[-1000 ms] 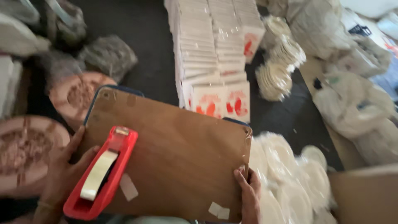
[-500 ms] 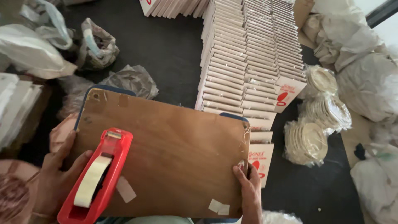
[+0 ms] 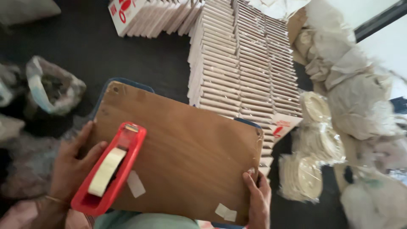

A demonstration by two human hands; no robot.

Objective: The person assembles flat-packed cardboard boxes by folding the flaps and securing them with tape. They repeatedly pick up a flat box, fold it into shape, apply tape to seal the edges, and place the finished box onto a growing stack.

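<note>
A brown wooden board (image 3: 190,148) lies across my lap with a blue edge showing beneath it. A red tape dispenser (image 3: 111,167) with a roll of pale tape rests on the board's left part. My left hand (image 3: 70,165) grips the board's left edge, fingers touching the dispenser's side. My right hand (image 3: 256,201) holds the board's lower right corner. Two small tape scraps (image 3: 135,184) stick to the board's surface.
Long rows of flat white boxes (image 3: 241,63) with red print are stacked on the dark floor beyond the board. Bagged stacks of pale round plates (image 3: 311,144) and crumpled white bags (image 3: 360,97) lie to the right. A clear bag (image 3: 51,89) sits at the left.
The view has swung left and upward across the box stacks. Both hands stay on the board's edges and the dispenser stays in place on it.
</note>
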